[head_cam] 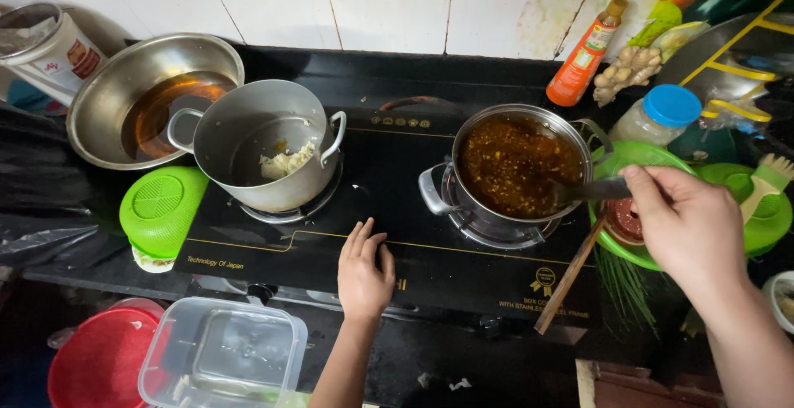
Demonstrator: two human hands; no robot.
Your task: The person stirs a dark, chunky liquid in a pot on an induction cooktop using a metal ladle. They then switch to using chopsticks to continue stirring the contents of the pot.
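Note:
My right hand is shut on the handle of a metal spoon, whose bowl dips into the right side of a steel pot. The pot is full of dark red-brown sauce and stands on the right burner of a black glass stove. My left hand lies flat, palm down, on the stove's front edge between the burners and holds nothing. On the left burner an aluminium pot holds a small lump of pale mash.
A large steel bowl with brown liquid and a green strainer lid sit left of the stove. A clear plastic box and a red bowl are below. On the right: an orange bottle, ginger, a blue-lidded jar, green bowls, a wooden stick.

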